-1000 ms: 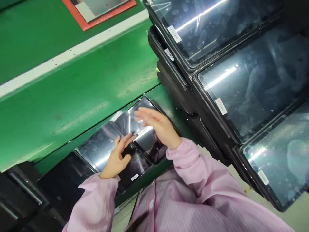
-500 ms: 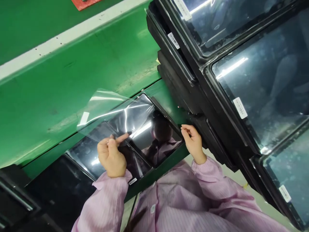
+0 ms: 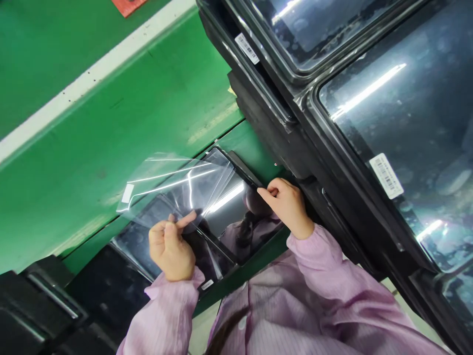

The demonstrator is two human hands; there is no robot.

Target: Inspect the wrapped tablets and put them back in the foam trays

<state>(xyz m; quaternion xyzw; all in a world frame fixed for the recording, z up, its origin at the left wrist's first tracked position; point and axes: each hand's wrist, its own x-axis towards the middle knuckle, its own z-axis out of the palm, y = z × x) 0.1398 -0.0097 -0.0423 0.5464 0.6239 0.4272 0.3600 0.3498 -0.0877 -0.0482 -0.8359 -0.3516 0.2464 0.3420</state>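
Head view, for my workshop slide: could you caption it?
Left hand holds clear film; right hand sits at a glossy dark panel's edge.

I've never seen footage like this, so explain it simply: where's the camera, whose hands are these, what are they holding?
No machine here, just a person at work, seen by a camera on their own head, looking down. The left hand pinches a clear plastic film with a white tab, held partly over a glossy black screen panel. The right hand has its fingertips at that panel's right edge; whether it grips is unclear. A second panel lies alongside to the left, on the same green surface. Stacked at right are black trays holding more panels with barcode labels.
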